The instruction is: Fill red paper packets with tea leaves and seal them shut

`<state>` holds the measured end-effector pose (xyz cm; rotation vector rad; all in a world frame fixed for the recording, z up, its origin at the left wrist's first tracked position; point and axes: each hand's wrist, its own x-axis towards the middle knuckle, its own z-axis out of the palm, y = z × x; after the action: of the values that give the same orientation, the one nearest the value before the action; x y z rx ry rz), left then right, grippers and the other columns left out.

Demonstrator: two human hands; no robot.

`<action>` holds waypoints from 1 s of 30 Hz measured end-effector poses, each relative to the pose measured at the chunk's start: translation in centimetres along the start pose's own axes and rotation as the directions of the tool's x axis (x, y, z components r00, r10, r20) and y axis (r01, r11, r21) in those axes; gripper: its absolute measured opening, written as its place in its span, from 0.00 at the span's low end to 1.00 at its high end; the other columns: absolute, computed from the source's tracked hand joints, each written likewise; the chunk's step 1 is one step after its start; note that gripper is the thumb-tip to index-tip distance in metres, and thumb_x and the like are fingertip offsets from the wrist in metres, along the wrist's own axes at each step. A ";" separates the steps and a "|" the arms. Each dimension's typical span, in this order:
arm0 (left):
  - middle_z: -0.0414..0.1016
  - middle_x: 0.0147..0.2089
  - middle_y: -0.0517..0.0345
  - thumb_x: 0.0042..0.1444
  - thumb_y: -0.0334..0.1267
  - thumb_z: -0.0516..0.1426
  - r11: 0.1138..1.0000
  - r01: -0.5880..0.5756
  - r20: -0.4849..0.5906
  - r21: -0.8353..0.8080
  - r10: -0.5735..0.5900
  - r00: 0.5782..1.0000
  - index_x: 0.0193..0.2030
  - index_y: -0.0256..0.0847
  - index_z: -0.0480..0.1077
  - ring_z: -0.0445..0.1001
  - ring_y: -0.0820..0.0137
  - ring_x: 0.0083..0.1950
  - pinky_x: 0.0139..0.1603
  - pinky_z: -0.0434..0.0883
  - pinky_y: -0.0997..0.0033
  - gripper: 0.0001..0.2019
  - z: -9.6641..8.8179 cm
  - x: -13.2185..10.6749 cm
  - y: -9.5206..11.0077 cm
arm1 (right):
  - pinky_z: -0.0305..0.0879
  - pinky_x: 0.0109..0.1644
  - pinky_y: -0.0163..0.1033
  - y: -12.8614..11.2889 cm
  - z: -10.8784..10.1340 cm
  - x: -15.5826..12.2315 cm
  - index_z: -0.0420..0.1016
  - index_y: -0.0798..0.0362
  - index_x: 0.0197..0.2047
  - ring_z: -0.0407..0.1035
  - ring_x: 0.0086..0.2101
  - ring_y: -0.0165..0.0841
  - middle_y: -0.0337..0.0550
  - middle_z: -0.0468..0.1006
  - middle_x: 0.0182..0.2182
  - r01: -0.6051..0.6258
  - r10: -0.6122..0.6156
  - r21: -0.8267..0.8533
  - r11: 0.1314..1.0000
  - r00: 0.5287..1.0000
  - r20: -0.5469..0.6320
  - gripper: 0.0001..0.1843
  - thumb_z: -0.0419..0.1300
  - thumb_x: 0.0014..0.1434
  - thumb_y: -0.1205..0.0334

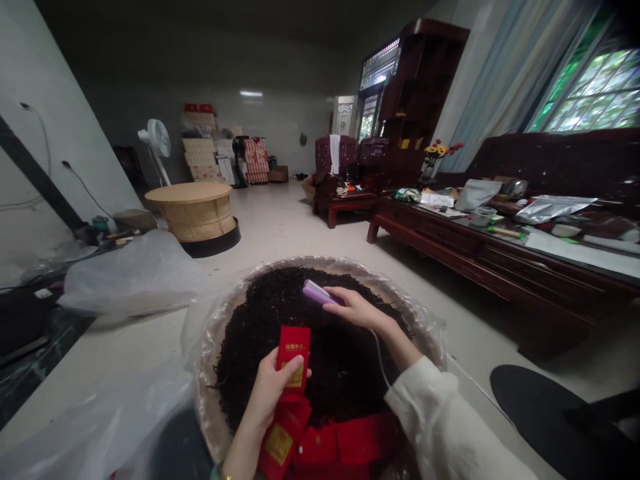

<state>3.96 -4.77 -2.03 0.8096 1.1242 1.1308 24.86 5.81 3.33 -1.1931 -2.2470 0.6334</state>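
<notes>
My left hand point(278, 381) is closed around a red packet point(295, 339) with gold print and a gold label, its thumb pressed on the front. My right hand point(356, 311) grips a purple-and-white corded handheld device point(320, 293); its exact kind does not show. A white cord point(381, 357) hangs below the right wrist. Both hands are over a round, plastic-lined basket point(209, 363) of dark dried leaves point(265, 300), which look like tea. More red packets point(320, 445) lie at its near side, one with a gold label under my left hand.
A black round base point(540, 407) stands on the floor at right. Behind it runs a long dark wooden table point(450, 250) loaded with bags and dishes. Clear plastic sheeting point(135, 273) lies at left, near a round woven drum point(193, 213). A white fan point(157, 140) and stacked boxes stand farther back.
</notes>
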 end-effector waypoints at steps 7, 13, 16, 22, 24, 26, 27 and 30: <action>0.81 0.33 0.52 0.36 0.49 0.69 0.998 -0.069 0.002 0.011 0.069 0.998 0.42 0.34 0.72 0.79 0.61 0.31 0.34 0.75 0.66 0.28 0.6 -0.4 -0.1 | 0.63 0.40 0.38 -5.4 -1.2 -2.7 0.71 0.59 0.53 0.69 0.38 0.37 0.51 0.76 0.41 0.155 -0.139 -0.052 0.987 0.962 0.233 0.25 0.61 0.56 0.52; 0.81 0.34 0.51 0.34 0.47 0.69 0.996 -0.090 0.026 -0.022 0.090 0.996 0.42 0.33 0.73 0.80 0.60 0.32 0.35 0.75 0.65 0.28 0.4 -0.9 0.0 | 0.61 0.36 0.34 -7.3 -0.5 -3.0 0.73 0.57 0.51 0.70 0.34 0.34 0.48 0.78 0.38 0.170 -0.167 0.011 0.985 0.951 0.262 0.22 0.60 0.57 0.52; 0.81 0.33 0.50 0.34 0.46 0.69 0.996 -0.089 0.022 -0.012 0.089 0.996 0.41 0.32 0.73 0.79 0.61 0.31 0.34 0.75 0.66 0.27 0.2 -0.9 -0.3 | 0.61 0.36 0.34 -7.8 -0.4 -3.1 0.74 0.56 0.50 0.71 0.34 0.34 0.48 0.79 0.38 0.164 -0.167 0.032 0.986 0.953 0.254 0.21 0.59 0.59 0.52; 0.80 0.33 0.49 0.34 0.46 0.69 0.998 -0.056 0.020 0.008 0.055 0.998 0.41 0.31 0.72 0.79 0.62 0.30 0.33 0.75 0.66 0.28 0.2 -1.1 -0.7 | 0.61 0.37 0.33 -7.5 0.0 -3.4 0.76 0.54 0.48 0.72 0.35 0.34 0.46 0.80 0.39 0.133 -0.140 0.047 0.990 0.965 0.223 0.17 0.59 0.59 0.56; 0.80 0.31 0.50 0.35 0.48 0.69 0.999 -0.049 0.028 0.015 0.048 0.998 0.42 0.31 0.71 0.79 0.62 0.30 0.32 0.75 0.67 0.29 0.4 -1.2 -0.6 | 0.60 0.36 0.33 -7.4 0.3 -3.4 0.76 0.54 0.47 0.72 0.34 0.33 0.46 0.80 0.38 0.129 -0.132 0.026 0.991 0.967 0.217 0.15 0.59 0.59 0.57; 0.80 0.30 0.51 0.35 0.49 0.69 0.999 -0.041 0.035 0.018 0.040 0.999 0.42 0.31 0.71 0.79 0.62 0.29 0.32 0.75 0.67 0.30 0.5 -1.3 -0.5 | 0.59 0.35 0.32 -7.3 0.4 -3.5 0.77 0.54 0.46 0.71 0.33 0.32 0.46 0.80 0.36 0.137 -0.133 -0.006 0.991 0.970 0.205 0.14 0.58 0.60 0.57; 0.80 0.30 0.51 0.35 0.50 0.69 0.999 -0.034 0.035 0.015 0.034 0.999 0.42 0.32 0.70 0.79 0.62 0.29 0.31 0.74 0.67 0.30 0.5 -1.3 -0.5 | 0.58 0.35 0.32 -7.3 0.5 -3.5 0.77 0.54 0.45 0.71 0.33 0.32 0.46 0.80 0.35 0.143 -0.136 -0.024 0.989 0.971 0.198 0.13 0.57 0.61 0.57; 0.80 0.32 0.50 0.32 0.52 0.69 1.000 -0.003 0.018 -0.003 0.003 1.000 0.41 0.32 0.70 0.79 0.61 0.28 0.28 0.74 0.68 0.32 0.6 -1.3 -0.4 | 0.57 0.34 0.32 -7.4 0.6 -3.6 0.77 0.55 0.42 0.70 0.32 0.32 0.45 0.79 0.33 0.156 -0.142 -0.070 0.985 0.976 0.168 0.12 0.56 0.62 0.58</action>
<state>4.62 -6.11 -1.92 0.8172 1.1065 1.1254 21.67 -1.10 6.62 -1.0309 -2.4940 0.6027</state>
